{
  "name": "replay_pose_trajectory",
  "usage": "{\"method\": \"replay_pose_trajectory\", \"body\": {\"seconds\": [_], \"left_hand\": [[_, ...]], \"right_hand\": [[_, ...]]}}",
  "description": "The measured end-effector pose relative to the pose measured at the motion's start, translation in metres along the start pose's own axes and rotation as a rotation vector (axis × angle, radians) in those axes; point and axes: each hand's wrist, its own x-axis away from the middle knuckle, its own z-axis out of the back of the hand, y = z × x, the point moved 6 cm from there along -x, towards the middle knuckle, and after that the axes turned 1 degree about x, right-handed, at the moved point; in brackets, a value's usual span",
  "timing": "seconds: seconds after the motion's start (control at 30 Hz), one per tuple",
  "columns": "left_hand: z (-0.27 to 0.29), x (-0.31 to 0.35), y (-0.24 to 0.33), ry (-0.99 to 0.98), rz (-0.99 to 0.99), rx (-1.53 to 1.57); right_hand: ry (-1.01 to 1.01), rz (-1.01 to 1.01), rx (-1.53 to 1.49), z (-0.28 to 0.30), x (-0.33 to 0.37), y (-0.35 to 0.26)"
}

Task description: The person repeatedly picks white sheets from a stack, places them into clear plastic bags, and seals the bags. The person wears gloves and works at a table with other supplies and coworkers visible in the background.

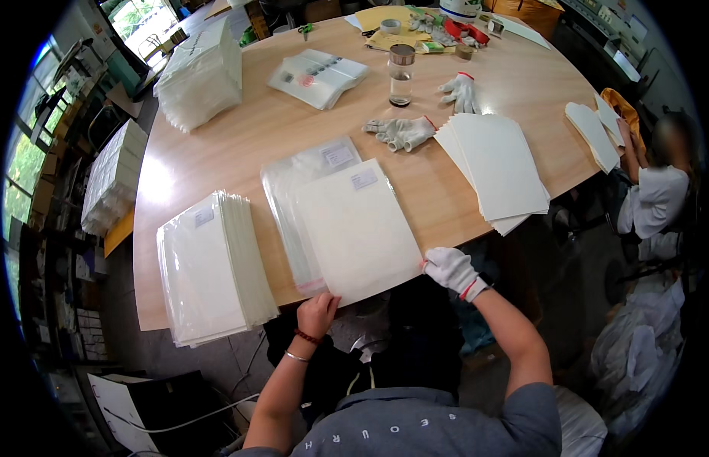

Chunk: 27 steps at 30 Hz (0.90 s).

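Note:
A large white sheet [360, 236] with a small printed label near its far edge lies partly over a pile of transparent plastic bags [282, 198]. It seems to be inside such a bag, though its edges are hard to make out. My left hand [318, 314], bare, with a beaded bracelet and a bangle at the wrist, pinches the sheet's near left corner. At the near right corner, my right hand [450, 272] wears a white glove and has its fingers closed on the edge. To the left stands a thick stack of bagged white sheets [210, 266].
Bare white sheets [495, 164] lie fanned at the right, beside two work gloves [400, 133]. Farther back are a glass bottle [401, 75], printed bags [316, 78] and a tall wrapped stack [202, 76]. Another person [655, 179] sits at the right edge with more sheets [593, 137].

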Motion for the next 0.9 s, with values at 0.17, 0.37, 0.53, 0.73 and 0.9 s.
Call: {"method": "replay_pose_trajectory", "body": {"seconds": [0.17, 0.37, 0.53, 0.73, 0.9], "left_hand": [[-0.002, 0.006, -0.017, 0.025, 0.361, -0.034], [-0.039, 0.050, -0.030, -0.058, 1.080, 1.269], [-0.022, 0.006, -0.001, -0.273, 0.828, 1.239], [0.081, -0.027, 0.027, -0.185, 0.388, 0.987], [0.208, 0.042, -0.058, 0.126, 0.532, 0.834]], "right_hand": [[0.153, -0.314, 0.177, -0.002, 0.002, -0.004], [0.112, -0.576, -0.735, -0.030, 0.018, 0.019], [0.012, -0.507, -0.910, -0.016, 0.013, 0.021], [0.108, -0.386, -0.903, -0.030, 0.012, -0.025], [0.015, 0.123, -0.810, -0.041, -0.040, -0.175]]}}
